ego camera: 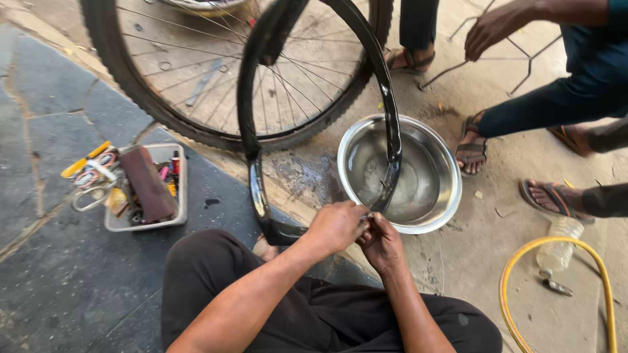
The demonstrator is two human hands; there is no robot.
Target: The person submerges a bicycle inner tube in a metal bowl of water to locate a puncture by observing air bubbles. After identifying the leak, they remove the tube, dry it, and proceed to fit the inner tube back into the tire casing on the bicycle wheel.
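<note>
left hand pinching black tube | right hand pinching it too, touching left | tube loops up to 12, dips into steel bowl at 1 | wheel at 11

Black rubber inner tube, glossy & wet, loops upright from the lap up past the wheel & back down. One end dips into round shiny steel basin w/ water, on the ground.
</note>
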